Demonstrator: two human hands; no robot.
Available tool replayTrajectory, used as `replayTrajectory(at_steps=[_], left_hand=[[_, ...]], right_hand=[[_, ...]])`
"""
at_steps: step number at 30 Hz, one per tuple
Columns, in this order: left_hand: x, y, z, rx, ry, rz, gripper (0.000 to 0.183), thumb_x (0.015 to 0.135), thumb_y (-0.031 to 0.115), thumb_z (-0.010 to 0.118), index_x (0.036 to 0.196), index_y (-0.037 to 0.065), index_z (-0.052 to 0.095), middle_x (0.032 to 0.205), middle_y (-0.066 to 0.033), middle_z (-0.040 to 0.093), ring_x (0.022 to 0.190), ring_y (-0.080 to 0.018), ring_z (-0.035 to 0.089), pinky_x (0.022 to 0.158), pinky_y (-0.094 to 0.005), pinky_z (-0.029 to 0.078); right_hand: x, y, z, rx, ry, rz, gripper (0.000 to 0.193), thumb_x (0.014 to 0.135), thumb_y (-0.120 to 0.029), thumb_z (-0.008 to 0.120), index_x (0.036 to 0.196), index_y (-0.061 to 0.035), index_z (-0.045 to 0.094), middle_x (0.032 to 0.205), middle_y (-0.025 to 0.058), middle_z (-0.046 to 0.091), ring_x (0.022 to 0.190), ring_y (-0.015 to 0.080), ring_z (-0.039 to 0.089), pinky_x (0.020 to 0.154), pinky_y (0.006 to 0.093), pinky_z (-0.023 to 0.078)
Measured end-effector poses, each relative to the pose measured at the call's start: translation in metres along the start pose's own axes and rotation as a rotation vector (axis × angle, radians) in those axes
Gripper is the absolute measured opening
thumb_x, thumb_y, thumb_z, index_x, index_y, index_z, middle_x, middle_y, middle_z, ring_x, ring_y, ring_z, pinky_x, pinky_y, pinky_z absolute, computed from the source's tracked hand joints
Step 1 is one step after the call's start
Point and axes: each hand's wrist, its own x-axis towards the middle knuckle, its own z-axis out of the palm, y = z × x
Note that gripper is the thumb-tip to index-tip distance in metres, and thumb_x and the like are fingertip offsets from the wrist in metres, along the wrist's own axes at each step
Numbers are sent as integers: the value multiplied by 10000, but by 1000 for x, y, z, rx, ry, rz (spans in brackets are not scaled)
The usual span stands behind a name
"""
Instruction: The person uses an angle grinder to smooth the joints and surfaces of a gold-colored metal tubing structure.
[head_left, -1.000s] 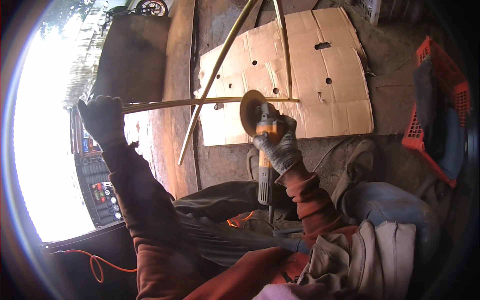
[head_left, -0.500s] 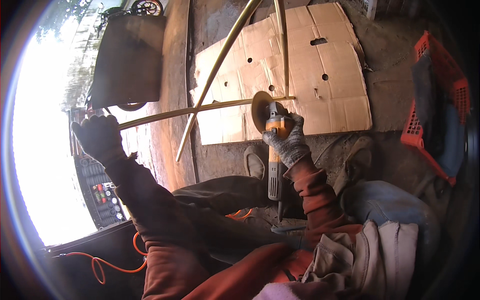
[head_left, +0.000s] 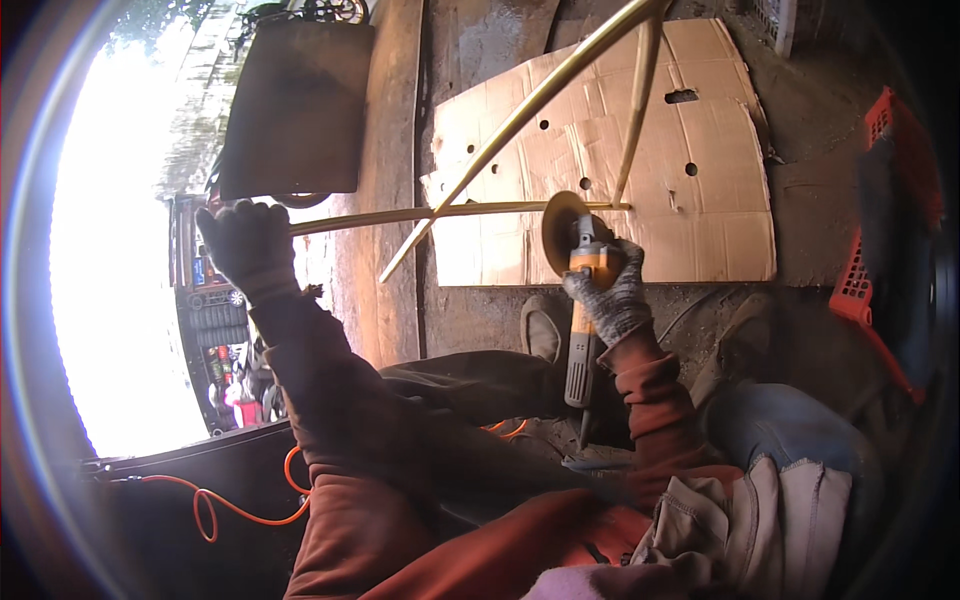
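Floor [head_left: 818, 230] partly covered by cardboard sheet [head_left: 725, 240]. Gold-coloured metal frame [head_left: 530, 107] held over cardboard sheet, cut off at top; left end enclosed by curled left hand [head_left: 250, 250], grip partly hidden. Angle grinder [head_left: 582, 345] clasped by right hand [head_left: 612, 290]; disc [head_left: 558, 235] overlapping frame, contact not discernible. Red crate [head_left: 855, 285] half lost in shadow.

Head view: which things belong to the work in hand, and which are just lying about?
In use:
yellow-and-grey angle grinder with round disc, in the gloved right hand
gold-coloured tubular frame, gripped by the gloved left hand
flat brown cardboard sheet, probably as work mat

Apparently lying about:
red plastic crate
thin orange hose or cord
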Motion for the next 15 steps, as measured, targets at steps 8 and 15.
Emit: replayTrajectory(at_steps=[8,15], left_hand=[[-10,-6,22,-2875,142,-446,262,1011,325,352,780,230,433,589,35,416,519,-127,436,550,-344,387],[-13,-1,-4,-2667,122,-551,177,991,296,375,832,240,431,596,40,421,537,-124,447,557,-346,389]], right_hand=[[-27,-30,38,-254,-229,-200,715,745,-98,782,1303,-71,336,1176,129,557,1054,204,575,899,361,499],[-46,-62,51,-399,-265,-336,708,769,-204,739,1320,-71,314,1089,212,613,965,387,656,816,443,531]])
